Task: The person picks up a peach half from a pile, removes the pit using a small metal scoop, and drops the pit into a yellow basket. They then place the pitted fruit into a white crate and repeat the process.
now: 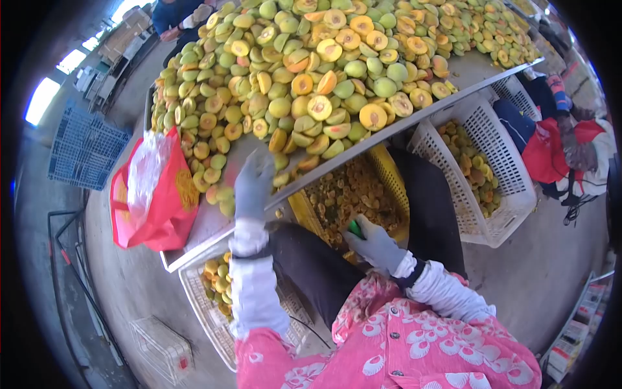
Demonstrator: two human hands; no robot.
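Observation:
A large heap of halved green and yellow stone fruit point(319, 108), like peaches or apricots, covers the metal table point(240, 152). My left hand point(254, 185), in a grey glove, is over the table's near edge beside the lowest fruit. Motion smears its fingers, so whether it holds a fruit does not show. My right hand point(379, 248), also gloved in grey, is closed around a small tool with a green handle point(354, 228); its working end is hidden. Below that hand, a yellow crate point(391, 170) between my knees contains brownish cut pieces or pits point(350, 194).
A white crate point(512, 170) with fruit halves stands at right, another point(194, 292) at lower left. A red bag point(155, 220) with clear plastic rests at the table's left corner. A blue crate point(84, 146) is farther left. Co-workers' arms point(576, 139) show at right and a sleeve point(170, 14) at upper left.

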